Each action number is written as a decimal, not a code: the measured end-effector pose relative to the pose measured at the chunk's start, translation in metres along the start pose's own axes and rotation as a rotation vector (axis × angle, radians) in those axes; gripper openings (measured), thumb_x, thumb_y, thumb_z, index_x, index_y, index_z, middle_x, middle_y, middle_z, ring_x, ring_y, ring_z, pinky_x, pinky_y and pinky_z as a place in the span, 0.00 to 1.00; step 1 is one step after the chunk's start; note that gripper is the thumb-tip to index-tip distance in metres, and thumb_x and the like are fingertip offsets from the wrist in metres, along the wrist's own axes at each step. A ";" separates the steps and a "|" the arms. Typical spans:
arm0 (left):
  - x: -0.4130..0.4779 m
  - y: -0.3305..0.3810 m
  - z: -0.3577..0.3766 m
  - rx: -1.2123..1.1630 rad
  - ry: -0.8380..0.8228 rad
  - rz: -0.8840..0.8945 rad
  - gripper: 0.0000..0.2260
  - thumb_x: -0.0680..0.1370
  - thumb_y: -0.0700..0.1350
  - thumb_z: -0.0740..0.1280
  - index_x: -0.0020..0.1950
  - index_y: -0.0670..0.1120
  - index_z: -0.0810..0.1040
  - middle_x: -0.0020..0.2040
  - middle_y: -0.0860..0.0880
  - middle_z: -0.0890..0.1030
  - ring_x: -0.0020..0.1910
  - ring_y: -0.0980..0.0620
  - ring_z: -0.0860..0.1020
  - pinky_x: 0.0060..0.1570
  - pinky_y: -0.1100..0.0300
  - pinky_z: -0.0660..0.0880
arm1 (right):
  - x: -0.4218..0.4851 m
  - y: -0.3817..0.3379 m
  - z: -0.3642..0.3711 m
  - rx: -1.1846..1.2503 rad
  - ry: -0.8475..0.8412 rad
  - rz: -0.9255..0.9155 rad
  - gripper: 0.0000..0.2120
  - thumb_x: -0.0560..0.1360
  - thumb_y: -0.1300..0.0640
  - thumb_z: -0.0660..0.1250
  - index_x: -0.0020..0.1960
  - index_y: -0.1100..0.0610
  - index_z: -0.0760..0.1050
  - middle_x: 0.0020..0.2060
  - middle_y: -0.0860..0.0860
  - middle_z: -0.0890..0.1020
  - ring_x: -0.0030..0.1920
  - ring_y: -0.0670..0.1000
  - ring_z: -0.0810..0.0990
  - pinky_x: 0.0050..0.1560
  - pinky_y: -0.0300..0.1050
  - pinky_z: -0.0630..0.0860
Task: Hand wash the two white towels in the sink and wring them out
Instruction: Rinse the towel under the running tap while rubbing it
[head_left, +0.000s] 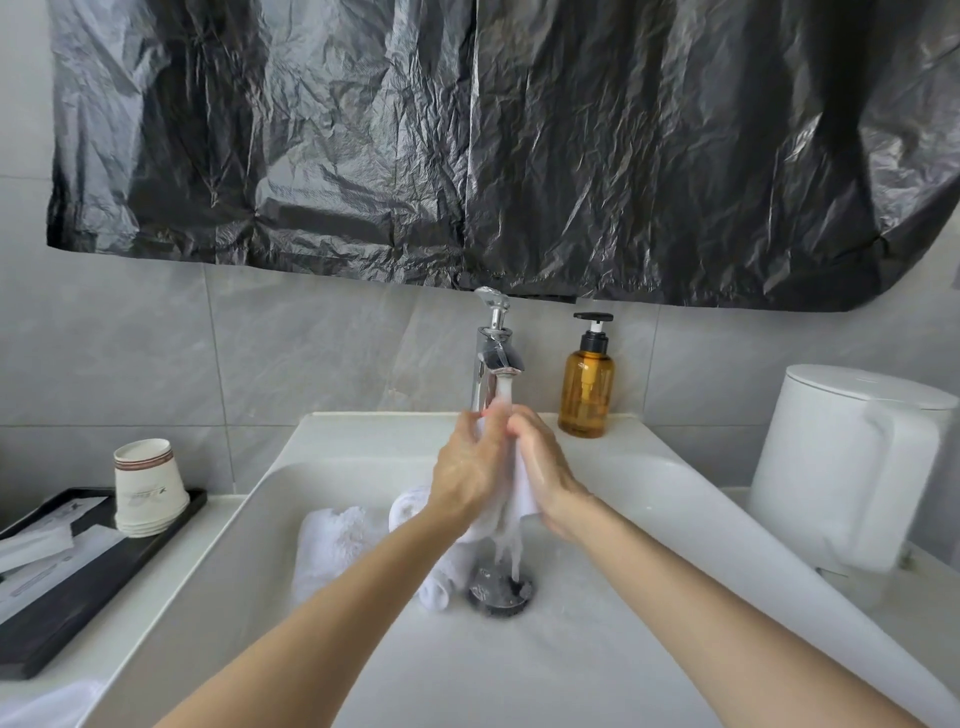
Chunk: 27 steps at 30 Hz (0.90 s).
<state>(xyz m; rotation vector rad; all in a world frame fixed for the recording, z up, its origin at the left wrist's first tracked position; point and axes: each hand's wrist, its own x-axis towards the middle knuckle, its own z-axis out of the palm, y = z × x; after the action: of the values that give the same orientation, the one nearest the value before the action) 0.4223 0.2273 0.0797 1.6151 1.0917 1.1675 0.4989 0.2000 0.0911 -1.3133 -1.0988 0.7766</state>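
Single view, head-worn, wide-angle. The sink (675, 499) is viewed from above its near edge, forward and down, squarely toward the back wall. The faucet (491, 358) at the sink's far edge is placed on the frame's centre line. The left hand (467, 467) and right hand (545, 467), both holding a white towel (519, 493), are seen close at mid-frame; the forearms enter from the bottom corners. The upper half is filled by a black plastic sheet (467, 145) on the wall. The sink's side rims are bowed by the lens. A black tray (62, 618) is cut by the left edge, and a white container (852, 457) is seen near the right edge.
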 end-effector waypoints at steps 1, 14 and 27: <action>0.000 -0.001 0.000 0.031 0.055 0.020 0.25 0.80 0.65 0.53 0.56 0.45 0.74 0.50 0.47 0.80 0.52 0.45 0.77 0.55 0.52 0.72 | -0.005 -0.001 0.004 -0.015 0.011 -0.021 0.16 0.65 0.47 0.58 0.47 0.54 0.76 0.48 0.59 0.79 0.57 0.58 0.78 0.59 0.56 0.73; 0.012 0.006 -0.010 0.357 0.067 0.185 0.17 0.83 0.53 0.53 0.44 0.46 0.75 0.44 0.45 0.79 0.48 0.39 0.77 0.44 0.51 0.70 | -0.011 -0.003 -0.005 -0.509 0.099 -0.368 0.10 0.80 0.52 0.54 0.40 0.52 0.62 0.33 0.50 0.73 0.34 0.50 0.71 0.32 0.46 0.65; 0.012 -0.012 -0.032 0.241 -0.348 0.074 0.25 0.74 0.40 0.67 0.66 0.51 0.59 0.40 0.45 0.73 0.33 0.51 0.70 0.38 0.59 0.73 | 0.046 0.000 -0.048 0.169 0.321 0.164 0.13 0.74 0.50 0.55 0.52 0.58 0.70 0.45 0.58 0.77 0.44 0.56 0.76 0.46 0.49 0.73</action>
<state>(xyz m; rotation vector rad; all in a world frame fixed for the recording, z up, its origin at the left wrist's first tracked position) 0.3916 0.2468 0.0778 1.9717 0.9780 0.7799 0.5594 0.2258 0.1039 -1.3399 -0.6629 0.7307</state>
